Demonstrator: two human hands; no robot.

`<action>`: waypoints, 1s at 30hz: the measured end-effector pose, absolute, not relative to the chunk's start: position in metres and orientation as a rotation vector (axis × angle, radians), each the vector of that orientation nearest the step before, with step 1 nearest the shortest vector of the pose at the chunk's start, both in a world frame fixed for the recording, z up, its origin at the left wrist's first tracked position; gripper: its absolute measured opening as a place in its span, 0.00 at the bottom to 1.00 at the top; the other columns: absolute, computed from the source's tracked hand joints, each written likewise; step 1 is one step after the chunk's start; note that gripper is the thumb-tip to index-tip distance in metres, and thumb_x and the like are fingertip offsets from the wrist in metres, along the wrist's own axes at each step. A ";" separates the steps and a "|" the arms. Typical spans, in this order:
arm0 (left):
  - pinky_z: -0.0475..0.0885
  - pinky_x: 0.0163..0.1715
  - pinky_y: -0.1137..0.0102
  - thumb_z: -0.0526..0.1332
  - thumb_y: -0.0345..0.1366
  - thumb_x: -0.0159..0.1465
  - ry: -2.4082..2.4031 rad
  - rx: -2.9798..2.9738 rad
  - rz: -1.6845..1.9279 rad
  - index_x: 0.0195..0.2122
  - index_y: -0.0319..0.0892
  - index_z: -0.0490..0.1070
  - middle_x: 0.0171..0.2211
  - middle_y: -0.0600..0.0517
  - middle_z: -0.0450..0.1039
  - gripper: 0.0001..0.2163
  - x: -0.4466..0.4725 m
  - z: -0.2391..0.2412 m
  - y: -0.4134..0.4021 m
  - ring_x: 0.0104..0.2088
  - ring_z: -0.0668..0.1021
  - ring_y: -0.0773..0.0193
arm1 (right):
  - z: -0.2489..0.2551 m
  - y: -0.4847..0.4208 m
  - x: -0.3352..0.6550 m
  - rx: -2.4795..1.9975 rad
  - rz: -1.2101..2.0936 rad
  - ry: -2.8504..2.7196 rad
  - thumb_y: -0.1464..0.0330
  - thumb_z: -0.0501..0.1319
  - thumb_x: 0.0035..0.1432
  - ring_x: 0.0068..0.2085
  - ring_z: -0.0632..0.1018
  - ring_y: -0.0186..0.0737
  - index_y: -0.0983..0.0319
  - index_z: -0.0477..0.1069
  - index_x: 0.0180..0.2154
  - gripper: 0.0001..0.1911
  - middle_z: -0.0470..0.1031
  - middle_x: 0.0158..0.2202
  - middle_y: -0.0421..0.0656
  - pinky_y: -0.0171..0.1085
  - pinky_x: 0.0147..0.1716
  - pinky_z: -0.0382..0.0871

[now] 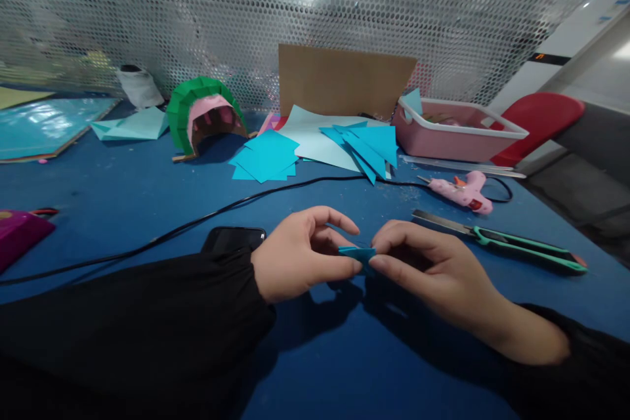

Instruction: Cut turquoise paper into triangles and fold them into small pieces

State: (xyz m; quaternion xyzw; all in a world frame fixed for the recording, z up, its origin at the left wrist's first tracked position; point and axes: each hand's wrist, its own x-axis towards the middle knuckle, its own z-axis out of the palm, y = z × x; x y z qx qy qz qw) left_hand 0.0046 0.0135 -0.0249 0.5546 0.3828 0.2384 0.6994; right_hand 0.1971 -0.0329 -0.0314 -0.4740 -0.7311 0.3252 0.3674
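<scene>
A small folded piece of blue paper is held up between both hands, just above the blue table. My left hand pinches its left side, thumb in front and fingers curved behind. From the other side, the thumb and fingertips of my right hand grip the same paper. Part of the fold is hidden by the fingers. Behind the hands lie a stack of blue square sheets and several folded blue triangles on pale paper.
A phone lies by my left wrist. To the right are a green utility knife and a pink glue gun, its black cable crossing the table. Farther back stand a green paper arch, cardboard and a pink basket.
</scene>
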 end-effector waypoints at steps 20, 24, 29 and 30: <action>0.66 0.24 0.74 0.66 0.26 0.49 0.760 1.302 0.447 0.39 0.39 0.64 0.24 0.58 0.70 0.16 0.004 -0.032 0.012 0.21 0.70 0.72 | -0.035 -0.031 0.197 -1.102 0.669 -2.019 0.69 0.56 0.61 0.27 0.72 0.34 0.60 0.68 0.28 0.09 0.71 0.25 0.40 0.32 0.27 0.67; 0.67 0.25 0.73 0.66 0.28 0.51 0.747 1.345 0.476 0.40 0.39 0.64 0.26 0.57 0.69 0.17 0.004 -0.034 0.012 0.23 0.70 0.72 | -0.036 -0.030 0.195 -1.119 0.658 -2.003 0.71 0.61 0.56 0.27 0.74 0.34 0.61 0.70 0.28 0.04 0.73 0.25 0.40 0.32 0.28 0.68; 0.66 0.24 0.73 0.64 0.30 0.52 0.757 1.413 0.478 0.40 0.40 0.64 0.26 0.57 0.67 0.15 0.004 -0.035 0.010 0.23 0.69 0.72 | -0.036 -0.032 0.194 -1.098 0.537 -2.026 0.74 0.61 0.56 0.27 0.75 0.33 0.61 0.72 0.29 0.05 0.74 0.25 0.40 0.30 0.26 0.69; 0.65 0.23 0.73 0.64 0.30 0.52 0.756 1.416 0.475 0.40 0.40 0.64 0.26 0.57 0.67 0.14 0.004 -0.035 0.010 0.23 0.69 0.71 | -0.036 -0.033 0.194 -1.092 0.488 -2.040 0.75 0.61 0.55 0.27 0.75 0.33 0.61 0.72 0.29 0.05 0.75 0.25 0.40 0.30 0.26 0.69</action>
